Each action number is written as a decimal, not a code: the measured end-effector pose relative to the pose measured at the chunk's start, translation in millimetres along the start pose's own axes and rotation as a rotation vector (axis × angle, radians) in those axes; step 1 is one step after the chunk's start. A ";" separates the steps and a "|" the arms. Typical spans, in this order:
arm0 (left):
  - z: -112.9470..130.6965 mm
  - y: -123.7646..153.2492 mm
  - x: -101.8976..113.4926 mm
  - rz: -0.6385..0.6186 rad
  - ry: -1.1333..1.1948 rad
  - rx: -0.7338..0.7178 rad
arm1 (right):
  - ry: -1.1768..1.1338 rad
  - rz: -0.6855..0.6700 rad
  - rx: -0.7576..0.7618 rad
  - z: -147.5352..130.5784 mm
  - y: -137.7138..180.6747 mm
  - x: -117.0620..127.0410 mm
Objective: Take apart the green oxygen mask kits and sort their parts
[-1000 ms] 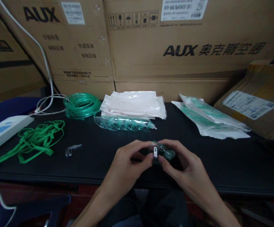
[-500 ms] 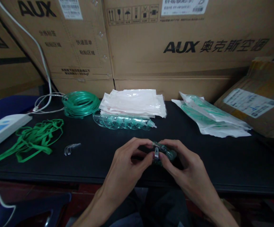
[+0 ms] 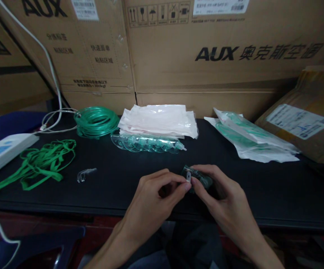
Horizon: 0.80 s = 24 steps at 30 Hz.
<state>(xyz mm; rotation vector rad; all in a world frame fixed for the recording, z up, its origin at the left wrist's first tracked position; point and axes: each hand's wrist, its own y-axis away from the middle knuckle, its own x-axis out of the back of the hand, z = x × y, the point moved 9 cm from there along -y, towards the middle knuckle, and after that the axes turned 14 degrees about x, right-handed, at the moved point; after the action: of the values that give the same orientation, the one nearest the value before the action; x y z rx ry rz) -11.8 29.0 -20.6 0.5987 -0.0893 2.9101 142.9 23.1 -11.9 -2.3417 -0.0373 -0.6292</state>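
Observation:
My right hand (image 3: 226, 192) is wrapped round a clear green oxygen mask (image 3: 206, 181), most of it hidden by the fingers. A small flat metal nose clip (image 3: 188, 176) with a slot stands up at the mask's left edge. My left hand (image 3: 152, 196) pinches the clip's lower end between thumb and index finger, and the right thumb is close beside it. Whether the clip is fastened to the mask I cannot tell. Several similar masks (image 3: 148, 144) lie nested in a row behind my hands. A small group of metal clips (image 3: 85, 174) rests on the black table to the left.
White plastic bags (image 3: 159, 121) are stacked behind the nested masks. Green tubing (image 3: 96, 121) lies coiled beside them, with green elastic straps (image 3: 48, 160) and a power strip (image 3: 6, 151) at left. Filled pouches (image 3: 254, 136) and a carton (image 3: 299, 112) stand right. Large boxes (image 3: 162, 63) wall the back.
My left fingers have come off the mask's far edge and now pinch the clip. The right hand still holds the mask. The view has shifted slightly.

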 end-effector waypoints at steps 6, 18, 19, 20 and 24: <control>2.4 1.2 1.4 0.004 0.002 -0.009 | -0.044 0.008 0.056 -6.2 -2.8 0.6; 1.8 3.4 1.9 0.004 0.016 -0.010 | -0.124 0.005 0.040 -4.9 -5.1 0.3; 1.5 3.3 1.5 0.001 0.017 -0.006 | -0.130 0.001 0.030 -3.7 -4.4 0.0; 1.3 3.1 1.2 -0.001 0.019 -0.002 | -0.134 0.000 0.022 -2.7 -3.7 0.3; 0.1 2.9 0.8 -0.005 0.026 0.011 | -0.151 -0.020 -0.006 0.6 -1.9 0.9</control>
<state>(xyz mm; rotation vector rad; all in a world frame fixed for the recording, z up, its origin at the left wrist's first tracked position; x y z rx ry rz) -13.1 26.2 -20.3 0.5619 -0.0687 2.9149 143.7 24.8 -10.7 -2.3931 -0.1272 -0.4619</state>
